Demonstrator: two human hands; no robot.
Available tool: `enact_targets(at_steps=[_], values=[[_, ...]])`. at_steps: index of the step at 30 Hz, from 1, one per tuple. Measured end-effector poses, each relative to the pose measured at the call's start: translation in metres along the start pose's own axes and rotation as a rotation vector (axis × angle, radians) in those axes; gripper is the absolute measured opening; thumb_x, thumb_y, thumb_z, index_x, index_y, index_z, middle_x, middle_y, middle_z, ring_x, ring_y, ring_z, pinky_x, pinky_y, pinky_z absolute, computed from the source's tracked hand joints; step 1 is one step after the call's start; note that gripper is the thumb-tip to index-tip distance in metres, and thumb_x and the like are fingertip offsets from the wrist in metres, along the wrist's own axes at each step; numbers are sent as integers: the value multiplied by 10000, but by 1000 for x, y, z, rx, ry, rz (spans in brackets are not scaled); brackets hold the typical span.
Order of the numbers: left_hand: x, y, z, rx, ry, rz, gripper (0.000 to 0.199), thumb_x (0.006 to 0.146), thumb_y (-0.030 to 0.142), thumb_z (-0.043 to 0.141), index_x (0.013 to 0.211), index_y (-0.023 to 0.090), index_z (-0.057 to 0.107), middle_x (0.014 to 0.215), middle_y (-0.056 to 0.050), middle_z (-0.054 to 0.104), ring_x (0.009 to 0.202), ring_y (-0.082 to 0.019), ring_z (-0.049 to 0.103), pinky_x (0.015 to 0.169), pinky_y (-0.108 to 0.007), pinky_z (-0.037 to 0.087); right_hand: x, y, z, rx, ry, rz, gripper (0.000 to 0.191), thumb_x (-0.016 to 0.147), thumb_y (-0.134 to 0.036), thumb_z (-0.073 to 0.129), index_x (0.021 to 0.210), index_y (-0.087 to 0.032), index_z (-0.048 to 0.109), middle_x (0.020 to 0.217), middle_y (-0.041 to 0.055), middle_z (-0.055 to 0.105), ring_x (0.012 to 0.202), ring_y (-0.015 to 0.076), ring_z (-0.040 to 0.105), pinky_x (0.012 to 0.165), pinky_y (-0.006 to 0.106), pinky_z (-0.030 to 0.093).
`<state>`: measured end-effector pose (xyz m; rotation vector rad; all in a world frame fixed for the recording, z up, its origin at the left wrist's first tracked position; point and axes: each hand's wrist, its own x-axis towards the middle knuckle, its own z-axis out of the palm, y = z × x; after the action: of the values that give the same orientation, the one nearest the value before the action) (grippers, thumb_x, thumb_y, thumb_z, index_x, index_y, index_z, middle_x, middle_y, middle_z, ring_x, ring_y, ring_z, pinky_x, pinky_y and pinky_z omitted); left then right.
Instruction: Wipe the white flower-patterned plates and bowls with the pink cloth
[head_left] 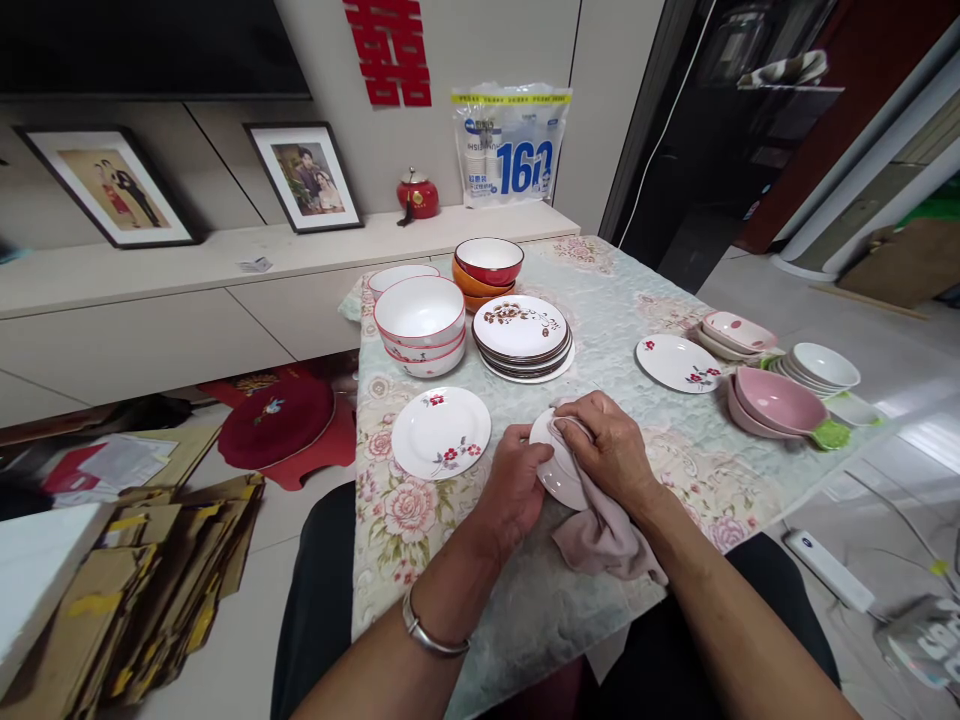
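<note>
A small white plate (561, 480) is tilted over the near part of the table, its left edge gripped by my left hand (517, 480). My right hand (606, 440) presses a pinkish-grey cloth (607, 535) against the plate's upper face, and the cloth hangs down over the tablecloth. Left of my hands lies a white plate with red flowers (441, 433). Behind them stands a stack of brown-rimmed plates (521, 328). Another flowered plate (679, 363) rests to the right.
White bowls with pink rims (420, 320) and red and orange bowls (489, 262) stand at the table's back left. Pink bowls (780, 402) and small white bowls (825, 366) sit at the right edge. A red stool (277, 420) and flattened cardboard (150, 590) are on the left.
</note>
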<state>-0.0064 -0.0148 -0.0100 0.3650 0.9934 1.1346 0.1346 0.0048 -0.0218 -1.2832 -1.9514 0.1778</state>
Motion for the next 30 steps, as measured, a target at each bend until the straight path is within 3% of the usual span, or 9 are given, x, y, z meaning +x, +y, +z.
enact_targets(at_steps=[25, 30], values=[[1, -1, -1, 11, -17, 2, 349, 538, 71, 624, 870, 164, 572, 706, 6, 637, 663, -150, 594, 635, -278, 446, 0, -1, -1, 1, -13, 20, 143, 934, -216, 572, 956, -217, 712, 893, 63, 663, 881, 217, 634, 804, 361, 515], [0, -1, 0, 5, -8, -4, 350, 527, 64, 627, 859, 161, 568, 684, 9, 631, 650, -147, 589, 624, -277, 445, 0, 0, -1, 1, -19, -47, 147, 943, -221, 558, 972, -224, 702, 907, 65, 685, 915, 224, 637, 816, 370, 519]])
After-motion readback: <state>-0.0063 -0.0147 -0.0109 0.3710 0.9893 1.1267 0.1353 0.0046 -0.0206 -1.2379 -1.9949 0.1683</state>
